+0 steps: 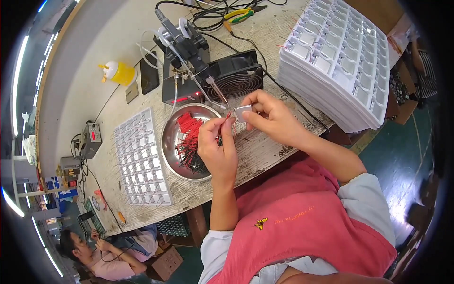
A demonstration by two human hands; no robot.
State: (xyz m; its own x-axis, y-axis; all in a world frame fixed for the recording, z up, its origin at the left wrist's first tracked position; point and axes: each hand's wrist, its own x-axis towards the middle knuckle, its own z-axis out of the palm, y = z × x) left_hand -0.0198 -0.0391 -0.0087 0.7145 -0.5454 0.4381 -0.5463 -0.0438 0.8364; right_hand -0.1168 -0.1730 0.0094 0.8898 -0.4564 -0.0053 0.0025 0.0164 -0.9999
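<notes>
My right hand (274,120) pinches a small flat silver block (243,113), perhaps a battery cell, between thumb and fingers. Just left of it, my left hand (218,147) is closed on a thin red wire (229,115), its end close to the block. Above both hands, a soldering iron (217,87) clamped in a stand points down, its tip near the wire end; whether they touch I cannot tell. Beneath my left hand stands a round metal bowl (169,156), holding a bundle of red wires (189,128) and black wires (195,164).
A tall stack of white trays (302,78) holds silver blocks at the right. Another filled tray (142,156) lies left of the bowl. Behind are a black fan (236,75), pliers (241,15), a phone (149,73) and a yellow bottle (122,73). A co-worker (106,258) sits lower left.
</notes>
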